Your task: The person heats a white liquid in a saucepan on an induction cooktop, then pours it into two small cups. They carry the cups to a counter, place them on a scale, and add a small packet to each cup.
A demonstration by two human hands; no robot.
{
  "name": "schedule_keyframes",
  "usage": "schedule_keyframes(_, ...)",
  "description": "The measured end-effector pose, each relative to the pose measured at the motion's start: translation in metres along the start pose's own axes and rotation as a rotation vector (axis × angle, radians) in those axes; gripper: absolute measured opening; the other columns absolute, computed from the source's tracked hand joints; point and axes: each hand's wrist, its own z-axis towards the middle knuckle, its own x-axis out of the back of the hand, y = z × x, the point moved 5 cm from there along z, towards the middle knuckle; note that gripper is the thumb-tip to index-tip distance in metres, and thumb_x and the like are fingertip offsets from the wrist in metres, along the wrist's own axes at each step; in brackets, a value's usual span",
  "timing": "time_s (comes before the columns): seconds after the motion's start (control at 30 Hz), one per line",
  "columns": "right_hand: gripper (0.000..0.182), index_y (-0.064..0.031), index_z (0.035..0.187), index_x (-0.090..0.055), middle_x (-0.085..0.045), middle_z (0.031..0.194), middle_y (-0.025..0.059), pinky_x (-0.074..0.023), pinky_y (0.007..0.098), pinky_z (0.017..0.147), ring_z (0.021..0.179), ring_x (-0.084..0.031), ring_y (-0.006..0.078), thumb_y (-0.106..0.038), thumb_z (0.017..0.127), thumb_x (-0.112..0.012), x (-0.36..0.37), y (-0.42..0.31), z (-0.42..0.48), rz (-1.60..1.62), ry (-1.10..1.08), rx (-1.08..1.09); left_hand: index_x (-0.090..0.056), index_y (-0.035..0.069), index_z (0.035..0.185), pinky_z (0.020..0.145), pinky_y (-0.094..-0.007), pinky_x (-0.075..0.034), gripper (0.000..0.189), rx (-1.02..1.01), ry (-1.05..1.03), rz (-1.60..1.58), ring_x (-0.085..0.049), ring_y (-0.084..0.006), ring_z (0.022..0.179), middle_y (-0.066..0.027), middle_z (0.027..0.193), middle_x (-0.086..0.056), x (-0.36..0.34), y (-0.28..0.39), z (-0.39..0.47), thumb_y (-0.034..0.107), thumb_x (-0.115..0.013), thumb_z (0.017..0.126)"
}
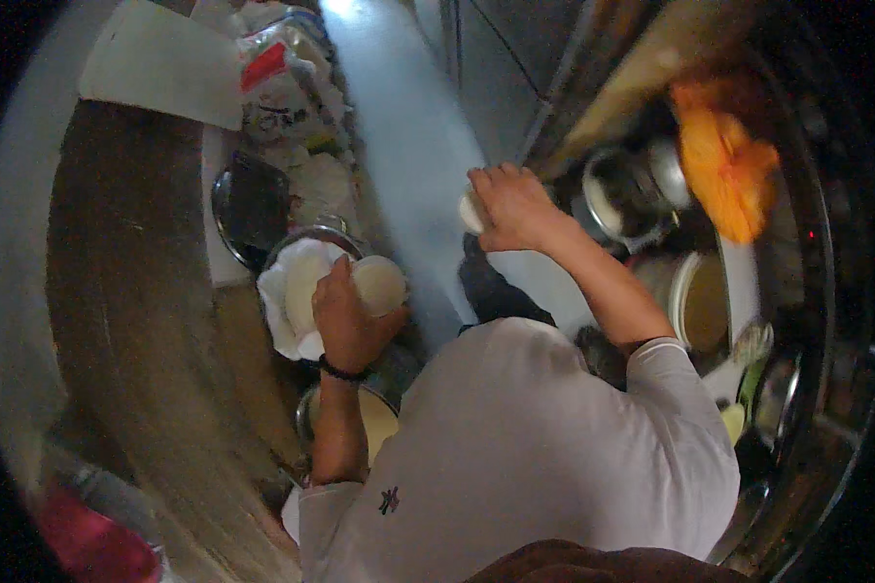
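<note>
My left hand (354,313) grips a round pale object (379,284), perhaps a dough ball or a cup; the picture does not settle which. Just beyond its fingers lies a white cloth (277,321) that lines a metal pot, with something pale inside it. My right hand (518,208) is out over the floor, its fingers curled around a small whitish rounded object (472,213). Most of that object is hidden by the hand. A dark band circles my left wrist.
At left stand a black-looking pan (251,204) and plastic bags (292,95). Another pot (372,408) sits beneath my left forearm. To the right are a metal pot (620,193), an orange cloth (729,164) and a wide brown-topped vessel (707,302). Grey floor (401,109) runs between.
</note>
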Motion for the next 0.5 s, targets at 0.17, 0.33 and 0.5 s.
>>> schedule_keyframes(0.17, 0.069, -0.0004, 0.118, -0.053, -0.062, 0.108, 0.0183, -0.0506, 0.0526, 0.083, 0.104, -0.058, 0.0369, -0.024, 0.058, -0.077, 0.024, 0.055, 0.164, 0.009, 0.069, 0.09, -0.051, -0.003, 0.128, 0.082, -0.0506, -0.048, 0.085, -0.03, 0.115, -0.018, -0.059, -0.0399, 0.097, -0.0206, 0.104, -0.062, -0.027, -0.064, 0.14, 0.034, -0.089, 0.061)
schedule_keyframes(0.33, 0.079, 0.0011, 0.127, -0.05, -0.061, 0.116, 0.0197, -0.0484, 0.0521, 0.091, 0.11, -0.057, 0.038, -0.029, 0.059, -0.078, 0.047, 0.109, 0.333, -0.005, 0.02, 0.084, -0.049, -0.001, 0.133, 0.084, -0.0515, -0.047, 0.087, -0.032, 0.153, -0.016, -0.058, -0.0392, 0.103, -0.0179, 0.112, -0.061, -0.044, -0.116, 0.293, 0.038, -0.087, 0.065)
schedule_keyframes(0.5, 0.089, 0.0017, 0.135, -0.045, -0.06, 0.124, 0.0234, -0.0461, 0.0517, 0.1, 0.117, -0.055, 0.04, -0.032, 0.061, -0.081, 0.058, 0.161, 0.532, -0.03, -0.022, -0.022, -0.052, 0.0, 0.128, 0.09, -0.0494, -0.05, 0.086, -0.05, 0.149, -0.021, -0.061, -0.0397, 0.106, -0.0179, 0.113, -0.064, -0.059, -0.198, 0.48, 0.042, -0.091, 0.063)
